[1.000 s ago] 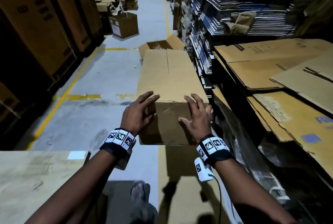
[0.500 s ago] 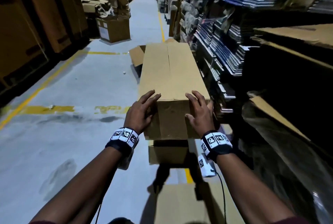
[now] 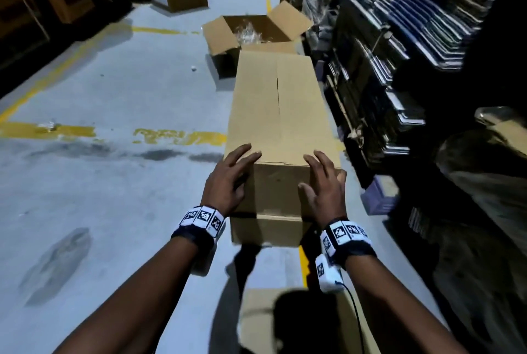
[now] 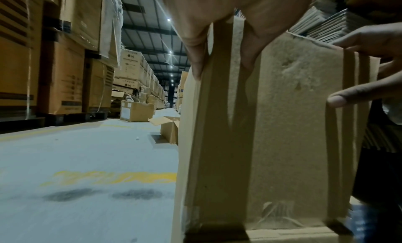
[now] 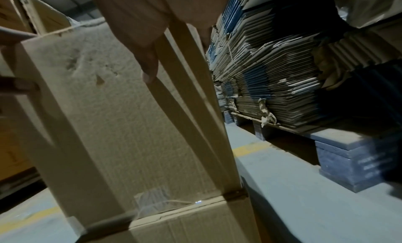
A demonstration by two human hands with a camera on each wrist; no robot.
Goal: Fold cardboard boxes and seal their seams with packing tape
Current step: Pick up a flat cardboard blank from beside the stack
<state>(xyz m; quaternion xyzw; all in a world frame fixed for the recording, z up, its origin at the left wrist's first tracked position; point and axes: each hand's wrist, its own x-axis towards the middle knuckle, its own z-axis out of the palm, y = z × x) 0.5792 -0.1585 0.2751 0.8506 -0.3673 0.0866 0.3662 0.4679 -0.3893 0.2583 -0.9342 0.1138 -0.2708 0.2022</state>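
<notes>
- The long box [image 3: 281,114] sits on another box [image 3: 266,229], it seems
- Left hand [image 3: 228,182] and right hand [image 3: 323,187], fingers spread flat, press its near end corners
- Wide bare floor [image 3: 119,114] lies left; stacks [image 3: 379,48] stand close right

Lower box [image 3: 266,229] mostly hidden beneath the long box [image 3: 281,114]

Black wristbands [image 3: 196,235], checkered marker tags.

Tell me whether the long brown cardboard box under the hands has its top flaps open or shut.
Shut: the long brown cardboard box has its top flaps lying flat, meeting along a centre seam. Whether tape covers that seam cannot be told.
</notes>
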